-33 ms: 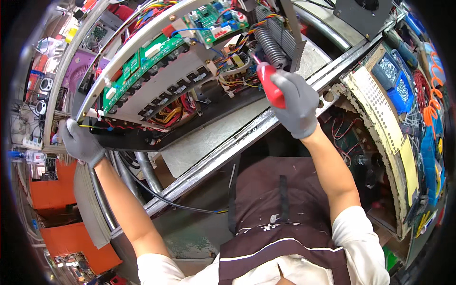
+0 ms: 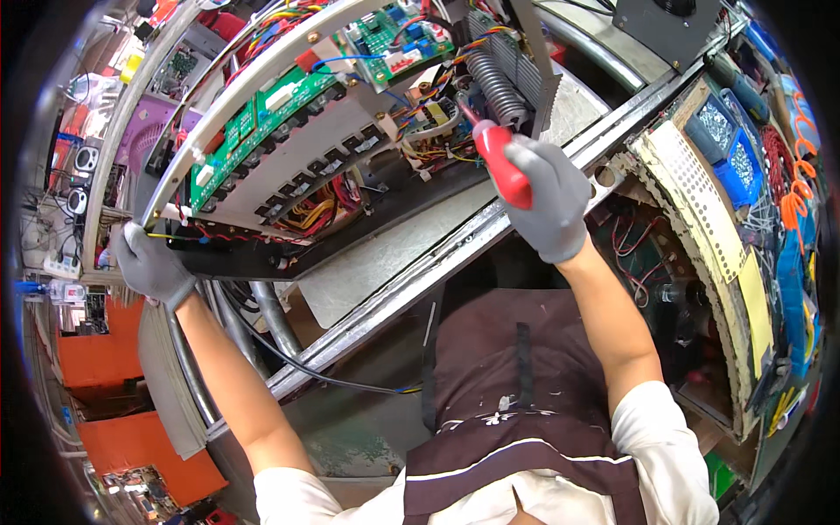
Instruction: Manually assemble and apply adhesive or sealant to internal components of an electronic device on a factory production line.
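Note:
My right hand (image 2: 553, 194), in a grey glove, is wrapped round the thick red handle of a screwdriver (image 2: 501, 162). The shaft points up and left into an open electrical unit, near a coiled metal spring (image 2: 497, 86) and bundled wires. Gloved in grey as well, my left hand (image 2: 156, 264) is closed at the left end of the unit's black chassis (image 2: 232, 258); its fingertips are partly hidden there. A yellow wire end shows beside that hand. Inside the unit sit a long green circuit board (image 2: 262, 131) and a smaller green board (image 2: 394, 44).
The unit rests on a bench with a metal rail (image 2: 394, 302) along its near edge. To the right are a perforated cream strip (image 2: 696, 201), a blue bin of screws (image 2: 742, 168) and an orange coiled cord (image 2: 794, 206). Orange boxes (image 2: 101, 341) stand at the left.
The screwdriver and my right hand have shifted very slightly down and right. My left hand stays at the chassis end.

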A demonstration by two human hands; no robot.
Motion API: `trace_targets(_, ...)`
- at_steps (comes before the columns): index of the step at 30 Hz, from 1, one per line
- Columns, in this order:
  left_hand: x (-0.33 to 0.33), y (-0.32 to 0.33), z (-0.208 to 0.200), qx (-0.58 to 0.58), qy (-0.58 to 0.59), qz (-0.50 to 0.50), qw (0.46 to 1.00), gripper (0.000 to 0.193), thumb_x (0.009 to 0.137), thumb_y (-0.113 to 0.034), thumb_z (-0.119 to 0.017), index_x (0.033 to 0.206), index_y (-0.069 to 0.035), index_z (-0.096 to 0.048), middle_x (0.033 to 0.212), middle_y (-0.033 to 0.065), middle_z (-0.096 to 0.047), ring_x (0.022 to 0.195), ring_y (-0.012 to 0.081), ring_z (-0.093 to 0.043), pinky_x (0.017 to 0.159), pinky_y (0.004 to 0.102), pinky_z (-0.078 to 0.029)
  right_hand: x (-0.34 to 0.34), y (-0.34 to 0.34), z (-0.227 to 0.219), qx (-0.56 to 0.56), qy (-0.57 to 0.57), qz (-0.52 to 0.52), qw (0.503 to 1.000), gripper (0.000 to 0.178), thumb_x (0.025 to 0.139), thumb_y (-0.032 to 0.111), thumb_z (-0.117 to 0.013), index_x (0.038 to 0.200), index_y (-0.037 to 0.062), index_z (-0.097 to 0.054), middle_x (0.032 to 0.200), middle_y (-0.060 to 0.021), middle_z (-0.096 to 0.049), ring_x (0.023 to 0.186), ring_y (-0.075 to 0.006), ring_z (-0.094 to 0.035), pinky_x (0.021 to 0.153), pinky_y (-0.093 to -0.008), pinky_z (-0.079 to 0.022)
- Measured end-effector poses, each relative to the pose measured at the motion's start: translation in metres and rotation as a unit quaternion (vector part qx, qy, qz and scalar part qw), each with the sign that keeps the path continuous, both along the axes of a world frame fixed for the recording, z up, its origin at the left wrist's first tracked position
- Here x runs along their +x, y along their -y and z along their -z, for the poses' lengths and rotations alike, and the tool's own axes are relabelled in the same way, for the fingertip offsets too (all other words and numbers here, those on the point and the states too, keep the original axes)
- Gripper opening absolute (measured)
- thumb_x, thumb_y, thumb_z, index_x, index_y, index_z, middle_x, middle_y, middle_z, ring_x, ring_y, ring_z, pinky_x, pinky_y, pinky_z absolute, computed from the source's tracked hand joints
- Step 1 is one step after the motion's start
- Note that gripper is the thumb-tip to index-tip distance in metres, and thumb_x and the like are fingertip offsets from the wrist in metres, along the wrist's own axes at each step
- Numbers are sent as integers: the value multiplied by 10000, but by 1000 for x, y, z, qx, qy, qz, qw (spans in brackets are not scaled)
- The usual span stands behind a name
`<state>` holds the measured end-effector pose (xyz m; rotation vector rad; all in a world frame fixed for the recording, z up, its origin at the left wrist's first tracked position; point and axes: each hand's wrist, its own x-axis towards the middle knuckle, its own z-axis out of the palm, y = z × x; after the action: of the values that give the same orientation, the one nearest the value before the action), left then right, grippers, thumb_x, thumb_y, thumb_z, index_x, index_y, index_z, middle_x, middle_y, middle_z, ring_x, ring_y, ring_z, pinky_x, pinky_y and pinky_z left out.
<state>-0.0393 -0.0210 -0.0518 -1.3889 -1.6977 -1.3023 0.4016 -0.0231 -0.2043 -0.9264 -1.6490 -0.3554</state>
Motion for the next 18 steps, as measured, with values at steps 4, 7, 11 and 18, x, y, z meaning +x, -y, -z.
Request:
trace_targets(4, -4, -1, -1, 24, 14, -16, 999, 313, 931, -233, -499, 1031, 51, -588, 931, 180, -617, 822, 289, -560, 804, 357, -444, -2, 44, 5, -90, -276, -51, 956, 369, 716, 53, -751, 1026, 16, -555, 921, -133, -633, 800, -242, -636, 726, -321, -507)
trace_targets(7, -20, -6, 0, 30, 3, 0, 1000, 320, 931, -232, -506, 1062, 45, -597, 962, 181, -629, 853, 294, -576, 826, 354, -445, 7, 57, 7, -157, -465, -15, 871, 344, 791, 121, -728, 1036, -4, -522, 937, -81, -590, 788, -166, -583, 766, -312, -482)
trace_targets(11, -16, -3, 1, 8, 7, 17, 1000, 331, 938, -263, -469, 924, 46, -586, 845, 190, -587, 759, 290, -522, 748, 379, -428, 15, 57, -1, -225, -625, -157, 731, 277, 852, 176, -664, 1025, 6, -529, 834, -60, -576, 612, -89, -542, 465, -211, -423)
trace_targets(18, -4, -6, -2, 34, -5, 27, 999, 391, 926, -291, -448, 852, 79, -550, 739, 213, -542, 669, 295, -443, 689, 405, -403, 33, 57, 31, -295, -748, -282, 523, 296, 911, 315, -541, 996, 35, -584, 685, -40, -574, 512, -110, -520, 417, -231, -383)
